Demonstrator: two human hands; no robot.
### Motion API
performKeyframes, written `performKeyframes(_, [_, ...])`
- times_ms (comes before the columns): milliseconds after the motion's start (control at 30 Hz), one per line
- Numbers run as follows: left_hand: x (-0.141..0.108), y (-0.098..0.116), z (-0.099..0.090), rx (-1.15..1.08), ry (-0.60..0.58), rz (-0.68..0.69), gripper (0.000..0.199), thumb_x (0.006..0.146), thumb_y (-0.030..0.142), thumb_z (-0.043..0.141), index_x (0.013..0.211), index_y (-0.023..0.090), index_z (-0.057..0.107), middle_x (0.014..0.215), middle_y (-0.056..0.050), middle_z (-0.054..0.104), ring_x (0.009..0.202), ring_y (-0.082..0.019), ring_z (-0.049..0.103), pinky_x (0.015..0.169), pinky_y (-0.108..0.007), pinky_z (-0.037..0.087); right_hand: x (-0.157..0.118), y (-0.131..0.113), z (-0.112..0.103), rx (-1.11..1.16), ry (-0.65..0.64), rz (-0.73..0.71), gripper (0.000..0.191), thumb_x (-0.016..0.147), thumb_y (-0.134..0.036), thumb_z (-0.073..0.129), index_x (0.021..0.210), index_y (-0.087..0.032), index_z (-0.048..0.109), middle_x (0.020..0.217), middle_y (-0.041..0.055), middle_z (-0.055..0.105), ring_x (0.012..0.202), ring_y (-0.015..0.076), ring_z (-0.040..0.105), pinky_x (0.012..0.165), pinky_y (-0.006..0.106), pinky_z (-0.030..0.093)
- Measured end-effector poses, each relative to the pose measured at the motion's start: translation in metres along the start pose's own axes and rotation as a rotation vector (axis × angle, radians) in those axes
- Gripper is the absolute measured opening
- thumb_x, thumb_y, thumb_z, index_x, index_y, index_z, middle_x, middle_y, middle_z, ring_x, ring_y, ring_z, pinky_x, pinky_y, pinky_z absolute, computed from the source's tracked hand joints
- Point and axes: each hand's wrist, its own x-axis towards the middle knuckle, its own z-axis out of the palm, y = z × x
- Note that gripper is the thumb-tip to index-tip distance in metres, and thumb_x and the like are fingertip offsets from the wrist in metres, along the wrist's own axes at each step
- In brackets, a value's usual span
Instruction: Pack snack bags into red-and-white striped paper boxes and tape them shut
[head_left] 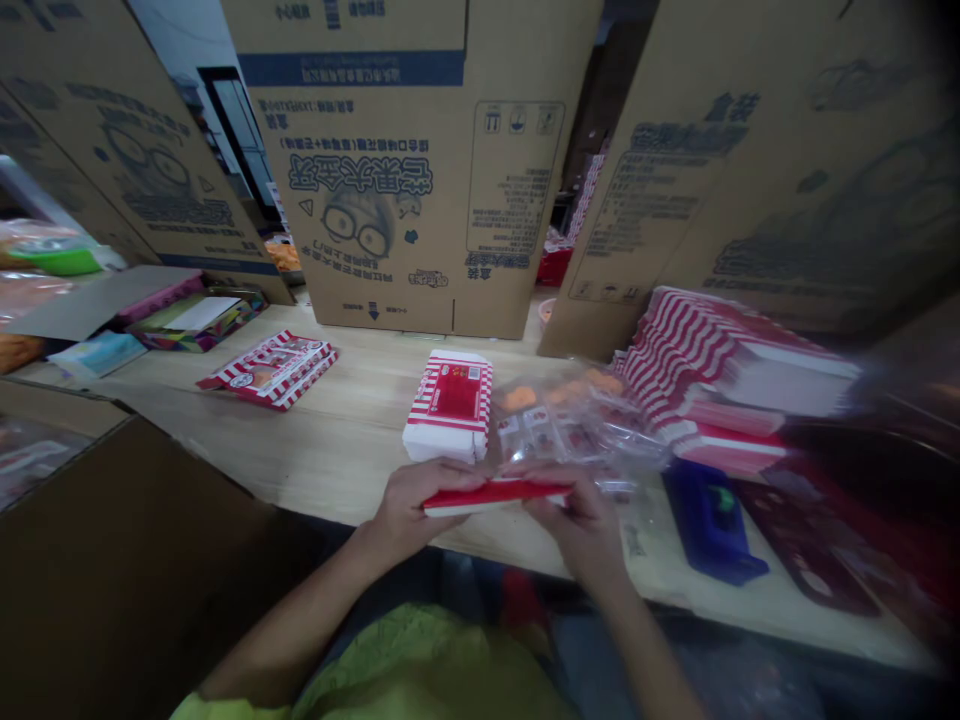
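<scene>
Both hands hold a flat red-and-white carton [495,495] level, just above the table's front edge. My left hand [420,505] is closed on its left end, and my right hand [581,515] grips the right end, thumb underneath. Just beyond my left hand stands a red-and-white striped box [450,400] with a white end facing me. Clear plastic packets [562,425] with orange and reddish contents lie beyond my right hand. Farther right is a stack of striped flat cartons [667,360], partly blurred.
Tall brown cardboard sheets [420,250] stand along the back. A striped package [274,370] lies left on the wooden table [360,400]. An open brown carton [135,560] fills the lower left. At right are a blue tape dispenser-like object [709,525] and a flat dark-red item [802,545].
</scene>
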Motion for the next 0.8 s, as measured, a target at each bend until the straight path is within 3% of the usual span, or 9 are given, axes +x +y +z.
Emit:
performKeyframes(100, [0.016, -0.004, 0.000, 0.027, 0.056, -0.238, 0.032, 0.075, 0.023, 0.072, 0.106, 0.020, 0.064, 0.100, -0.008, 0.071, 0.093, -0.019, 0.067, 0.082, -0.028, 0.052, 0.016, 0.008, 0.001, -0.128, 0.099, 0.018, 0.024, 0.085, -0.023, 0.059, 0.108, -0.029, 0.059, 0.106, 0.0022, 0.064, 0.101, 0.0178, 0.058, 0.088, 0.033, 0.046])
performKeyframes(167, [0.028, -0.011, 0.001, -0.035, 0.108, -0.362, 0.053, 0.073, 0.030, 0.073, 0.121, 0.022, 0.053, 0.108, -0.008, 0.067, 0.099, -0.021, 0.064, 0.084, -0.030, 0.051, 0.031, 0.015, 0.003, -0.163, 0.181, 0.030, 0.025, 0.084, -0.029, 0.061, 0.109, -0.028, 0.058, 0.107, 0.0030, 0.062, 0.102, 0.0190, 0.056, 0.090, 0.035, 0.045])
performKeyframes(267, [0.037, -0.026, 0.006, -0.009, 0.238, -0.337, 0.096, 0.062, 0.038, 0.081, 0.140, 0.024, 0.026, 0.134, -0.015, 0.048, 0.118, -0.026, 0.052, 0.094, -0.037, 0.047, 0.048, 0.023, 0.008, -0.114, 0.351, 0.126, 0.027, 0.078, -0.039, 0.067, 0.099, -0.024, 0.059, 0.101, 0.0032, 0.061, 0.094, 0.0201, 0.057, 0.084, 0.035, 0.047])
performKeyframes(333, [0.036, -0.032, 0.011, 0.191, 0.305, -0.309, 0.108, 0.057, 0.043, 0.082, 0.142, 0.024, 0.019, 0.143, -0.018, 0.034, 0.128, -0.030, 0.041, 0.102, -0.043, 0.040, 0.054, 0.024, 0.013, -0.052, 0.470, 0.259, 0.031, 0.075, -0.044, 0.068, 0.094, -0.023, 0.057, 0.095, 0.0029, 0.061, 0.088, 0.0200, 0.059, 0.078, 0.034, 0.049])
performKeyframes(467, [0.022, -0.030, 0.025, 0.573, 0.195, -0.364, 0.125, 0.048, 0.056, 0.081, 0.146, 0.022, 0.011, 0.147, -0.021, 0.025, 0.136, -0.039, 0.023, 0.110, -0.060, 0.017, 0.051, 0.025, 0.025, 0.040, 0.601, 0.406, 0.036, 0.072, -0.049, 0.068, 0.091, -0.023, 0.052, 0.089, 0.0012, 0.061, 0.081, 0.0193, 0.060, 0.073, 0.034, 0.051])
performKeyframes(567, [0.011, -0.024, 0.037, 0.653, 0.089, -0.447, 0.134, 0.042, 0.059, 0.082, 0.147, 0.024, 0.006, 0.152, -0.022, 0.014, 0.139, -0.043, 0.013, 0.108, -0.066, 0.006, 0.042, 0.028, 0.034, 0.109, 0.625, 0.450, 0.038, 0.072, -0.050, 0.069, 0.092, -0.024, 0.049, 0.083, -0.0011, 0.060, 0.074, 0.0182, 0.061, 0.066, 0.032, 0.052])
performKeyframes(700, [-0.003, -0.022, 0.047, 0.608, -0.004, -0.539, 0.136, 0.038, 0.056, 0.084, 0.147, 0.023, 0.010, 0.153, -0.024, 0.006, 0.140, -0.044, 0.002, 0.105, -0.068, 0.004, 0.030, 0.034, 0.040, 0.142, 0.620, 0.510, 0.040, 0.071, -0.050, 0.069, 0.093, -0.025, 0.047, 0.080, -0.0014, 0.060, 0.069, 0.0187, 0.062, 0.063, 0.032, 0.054])
performKeyframes(800, [-0.010, -0.027, 0.043, 0.465, 0.059, -0.558, 0.133, 0.038, 0.049, 0.087, 0.146, 0.021, 0.015, 0.153, -0.023, 0.008, 0.140, -0.043, 0.006, 0.108, -0.063, 0.013, 0.022, 0.038, 0.038, 0.161, 0.601, 0.510, 0.039, 0.071, -0.048, 0.069, 0.093, -0.025, 0.047, 0.082, -0.0012, 0.060, 0.072, 0.0190, 0.062, 0.066, 0.034, 0.054])
